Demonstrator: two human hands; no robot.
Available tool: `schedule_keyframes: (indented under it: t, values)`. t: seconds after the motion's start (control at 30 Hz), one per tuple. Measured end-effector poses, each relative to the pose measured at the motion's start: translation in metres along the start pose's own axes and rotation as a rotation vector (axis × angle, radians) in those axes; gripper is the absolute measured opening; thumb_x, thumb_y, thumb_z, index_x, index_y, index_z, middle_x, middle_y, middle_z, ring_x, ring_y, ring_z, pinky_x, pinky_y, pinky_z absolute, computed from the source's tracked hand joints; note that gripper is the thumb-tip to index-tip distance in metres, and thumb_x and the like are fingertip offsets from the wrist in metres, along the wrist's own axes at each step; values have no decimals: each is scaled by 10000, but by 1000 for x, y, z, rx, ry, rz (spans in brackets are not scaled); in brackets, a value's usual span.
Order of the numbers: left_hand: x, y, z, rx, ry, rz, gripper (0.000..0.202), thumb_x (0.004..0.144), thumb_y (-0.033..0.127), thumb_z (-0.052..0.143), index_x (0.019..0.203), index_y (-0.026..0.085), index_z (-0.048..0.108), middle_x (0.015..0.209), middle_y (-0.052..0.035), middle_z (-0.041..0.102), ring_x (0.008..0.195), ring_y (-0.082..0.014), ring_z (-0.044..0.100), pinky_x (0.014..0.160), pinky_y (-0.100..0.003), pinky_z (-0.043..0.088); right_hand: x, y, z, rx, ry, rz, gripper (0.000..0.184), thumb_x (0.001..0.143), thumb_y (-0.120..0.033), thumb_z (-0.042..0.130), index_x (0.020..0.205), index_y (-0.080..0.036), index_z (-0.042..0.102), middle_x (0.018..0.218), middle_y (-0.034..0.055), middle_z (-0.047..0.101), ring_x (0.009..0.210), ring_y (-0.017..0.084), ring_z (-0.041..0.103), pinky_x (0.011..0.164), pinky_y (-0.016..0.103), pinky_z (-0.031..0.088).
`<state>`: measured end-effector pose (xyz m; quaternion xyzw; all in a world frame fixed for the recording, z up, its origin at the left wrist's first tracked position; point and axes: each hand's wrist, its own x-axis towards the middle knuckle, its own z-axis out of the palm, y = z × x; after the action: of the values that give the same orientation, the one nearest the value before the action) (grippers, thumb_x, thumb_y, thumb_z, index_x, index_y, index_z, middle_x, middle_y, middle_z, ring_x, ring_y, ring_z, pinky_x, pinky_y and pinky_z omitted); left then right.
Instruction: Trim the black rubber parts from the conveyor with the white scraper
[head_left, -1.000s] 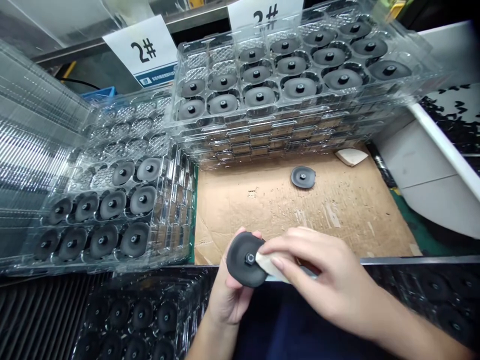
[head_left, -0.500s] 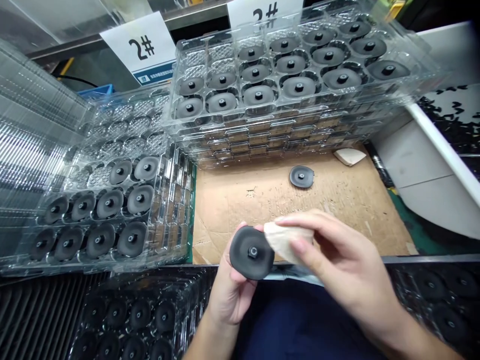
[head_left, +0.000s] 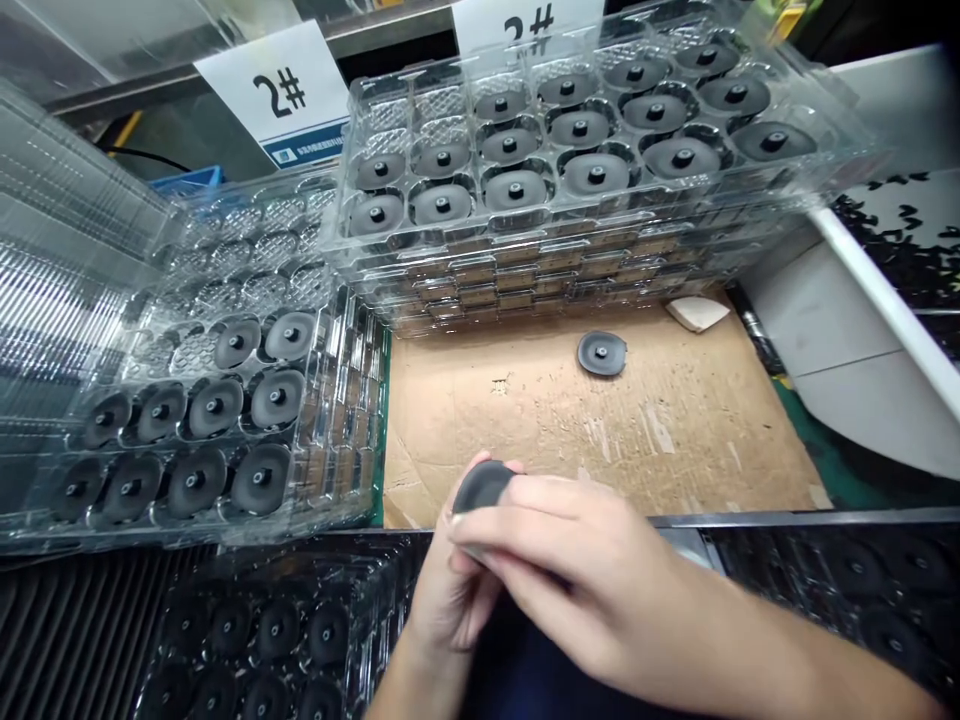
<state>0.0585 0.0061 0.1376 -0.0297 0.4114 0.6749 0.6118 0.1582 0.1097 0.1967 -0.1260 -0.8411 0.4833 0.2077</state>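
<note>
My left hand [head_left: 444, 592] holds a dark grey, rounded plastic disc [head_left: 478, 486] by its edge and from beneath. My right hand [head_left: 600, 565] reaches across the disc, its closed fingers pressed over the face and near rim. The hand hides most of the disc, its central stub included. The cream wedge-shaped pad seen in this hand a moment ago is now hidden behind the fingers. A similar disc [head_left: 601, 353] lies stub up on the cardboard sheet [head_left: 510, 430] beyond my hands. Further right rests a cream wedge-shaped pad [head_left: 698, 313].
A stack of clear trays [head_left: 525, 245] with discs in pockets stands at the back. Another partly filled clear tray stack [head_left: 322, 440] is at left. Darker-looking trays [head_left: 255, 640] sit below the bench edge. A white bin [head_left: 862, 290] flanks the right, black bits beyond it.
My right hand has moved left and down over the disc, carrying the cream pad out of sight. The disc has tilted in my left hand. The loose disc and loose pad stay put.
</note>
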Motion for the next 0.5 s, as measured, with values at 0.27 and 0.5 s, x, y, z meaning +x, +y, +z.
schedule_keyframes:
  t: [0.27,0.5]
  values:
    - [2,2,5,-38,-117,-17,535,523,328,851,1031,301,686,1076,14,711,1020,-176,636,918,-235,475,-16,-17,-22,-216,2,143,233,832,-89,468,909,-177,669,795,16,685,641,150,611,593,267,485]
    - [-1,2,-1,22,-107,23,615,551,386,829,1126,281,639,1129,-11,679,1109,-206,588,988,-268,436,-5,-7,-19,-407,111,66,271,914,-123,402,944,-141,671,689,31,626,603,156,525,566,281,396]
